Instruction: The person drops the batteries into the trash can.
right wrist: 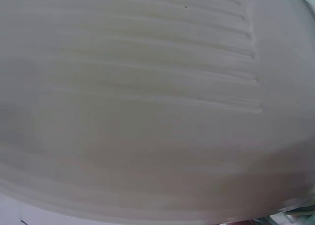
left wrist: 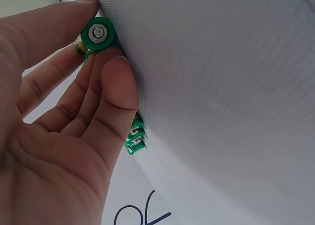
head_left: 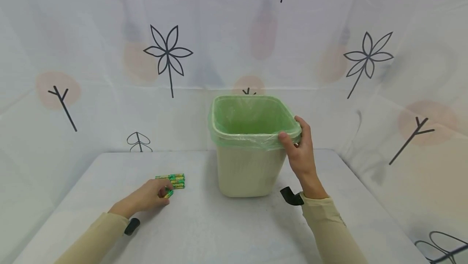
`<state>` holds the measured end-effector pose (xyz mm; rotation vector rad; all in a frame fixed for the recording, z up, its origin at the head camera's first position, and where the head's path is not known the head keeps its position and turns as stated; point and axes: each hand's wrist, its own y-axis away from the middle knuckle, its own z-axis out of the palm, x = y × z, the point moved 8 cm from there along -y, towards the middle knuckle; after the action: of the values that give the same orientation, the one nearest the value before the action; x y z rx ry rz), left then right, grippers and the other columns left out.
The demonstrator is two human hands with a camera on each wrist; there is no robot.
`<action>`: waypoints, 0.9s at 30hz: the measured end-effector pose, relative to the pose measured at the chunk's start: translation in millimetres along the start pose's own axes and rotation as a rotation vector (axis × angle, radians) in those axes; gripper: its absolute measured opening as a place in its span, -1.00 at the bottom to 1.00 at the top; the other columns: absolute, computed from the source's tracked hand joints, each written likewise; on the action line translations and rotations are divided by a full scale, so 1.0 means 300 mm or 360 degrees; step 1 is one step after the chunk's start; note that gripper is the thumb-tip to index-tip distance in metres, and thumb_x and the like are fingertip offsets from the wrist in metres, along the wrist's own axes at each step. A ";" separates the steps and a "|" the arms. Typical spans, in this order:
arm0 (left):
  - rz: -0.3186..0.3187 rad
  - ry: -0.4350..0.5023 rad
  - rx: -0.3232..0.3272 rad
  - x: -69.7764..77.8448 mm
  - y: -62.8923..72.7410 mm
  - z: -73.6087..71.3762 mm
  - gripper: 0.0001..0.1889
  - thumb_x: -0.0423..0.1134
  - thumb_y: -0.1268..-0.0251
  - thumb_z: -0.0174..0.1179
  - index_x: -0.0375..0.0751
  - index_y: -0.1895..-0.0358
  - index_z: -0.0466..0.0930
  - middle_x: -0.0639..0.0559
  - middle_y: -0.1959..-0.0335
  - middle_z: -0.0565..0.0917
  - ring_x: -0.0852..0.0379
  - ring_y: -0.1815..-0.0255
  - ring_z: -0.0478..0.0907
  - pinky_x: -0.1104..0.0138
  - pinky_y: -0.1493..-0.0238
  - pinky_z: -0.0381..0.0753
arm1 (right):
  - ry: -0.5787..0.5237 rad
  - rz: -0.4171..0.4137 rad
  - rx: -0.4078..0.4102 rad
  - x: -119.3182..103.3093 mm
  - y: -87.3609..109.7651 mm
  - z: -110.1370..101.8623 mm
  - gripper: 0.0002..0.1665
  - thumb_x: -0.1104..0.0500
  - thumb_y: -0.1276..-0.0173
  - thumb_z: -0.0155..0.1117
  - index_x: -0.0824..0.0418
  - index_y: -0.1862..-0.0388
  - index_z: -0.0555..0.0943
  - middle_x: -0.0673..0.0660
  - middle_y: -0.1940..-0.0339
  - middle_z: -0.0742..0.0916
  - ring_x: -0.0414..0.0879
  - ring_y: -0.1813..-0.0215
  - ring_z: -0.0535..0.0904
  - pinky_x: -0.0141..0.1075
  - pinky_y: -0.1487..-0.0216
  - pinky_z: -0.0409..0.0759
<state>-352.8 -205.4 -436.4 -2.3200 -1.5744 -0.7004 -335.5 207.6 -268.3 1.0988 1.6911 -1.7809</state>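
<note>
My left hand [head_left: 151,195] is low over the table at the left, its thumb and fingers around a small green battery [left wrist: 98,33], whose metal end faces the left wrist camera. Just beyond the fingertips several more green and gold batteries [head_left: 178,180] lie side by side on the table. A cream trash bin [head_left: 245,172] stands upright right of the middle, lined with a thin green bag [head_left: 252,113] folded over its rim. My right hand [head_left: 302,156] grips the bin's near right corner, thumb on the front of the rim. The right wrist view is filled by the bin's ribbed wall [right wrist: 147,121].
The white table [head_left: 219,231] reaches back to a pale cloth backdrop [head_left: 234,32] printed with leaves and flowers, which also closes off both sides. Each wrist wears a black strap piece [head_left: 291,196] near the beige sleeve [head_left: 323,219].
</note>
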 end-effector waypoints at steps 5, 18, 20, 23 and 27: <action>-0.0015 0.0004 -0.0007 -0.001 -0.002 0.001 -0.65 -0.36 -0.02 0.40 -0.16 0.07 0.58 0.10 0.42 0.51 0.16 0.38 0.43 0.30 0.35 0.47 | -0.0002 0.0002 0.0000 0.001 0.001 0.000 -0.23 0.16 -0.30 0.24 0.17 -0.44 0.18 0.21 -0.23 0.45 -0.10 -0.09 0.40 -0.32 -0.06 0.36; 0.0162 0.0183 -0.0017 0.033 0.002 -0.017 -0.69 -0.34 -0.12 0.34 -0.20 0.05 0.56 0.08 0.42 0.50 0.15 0.43 0.45 0.35 0.47 0.51 | 0.0007 0.0027 0.0003 0.003 0.002 0.007 -0.24 0.14 -0.30 0.25 0.12 -0.44 0.19 0.21 -0.25 0.44 -0.10 -0.09 0.40 -0.33 -0.04 0.37; 0.0204 0.0191 -0.0013 0.057 0.000 -0.035 -0.70 -0.34 -0.15 0.32 -0.20 0.04 0.55 0.09 0.42 0.50 0.15 0.44 0.45 0.36 0.47 0.51 | 0.0018 0.0032 0.0000 0.002 0.005 0.008 -0.24 0.14 -0.31 0.24 0.10 -0.44 0.19 0.19 -0.25 0.44 -0.10 -0.08 0.40 -0.33 -0.03 0.38; 0.0262 0.0158 0.0016 0.102 -0.013 -0.075 -0.70 -0.32 -0.17 0.30 -0.20 0.02 0.54 0.11 0.42 0.51 0.15 0.43 0.45 0.36 0.44 0.49 | 0.0028 0.0028 0.0005 0.002 0.008 0.004 -0.25 0.15 -0.30 0.24 0.09 -0.44 0.20 0.18 -0.25 0.44 -0.10 -0.07 0.40 -0.34 -0.01 0.37; 0.0305 0.0126 0.0066 0.171 -0.037 -0.149 -0.69 -0.28 -0.17 0.30 -0.15 0.01 0.54 0.13 0.41 0.54 0.15 0.40 0.48 0.30 0.36 0.52 | 0.0008 0.0011 0.0006 0.001 0.005 0.003 -0.24 0.17 -0.31 0.23 0.14 -0.44 0.18 0.19 -0.24 0.44 -0.10 -0.06 0.40 -0.35 0.00 0.38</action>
<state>-358.6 -180.5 -372.4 -2.3430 -1.2994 -0.6971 -334.7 206.6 -269.7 1.1103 1.6852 -1.7796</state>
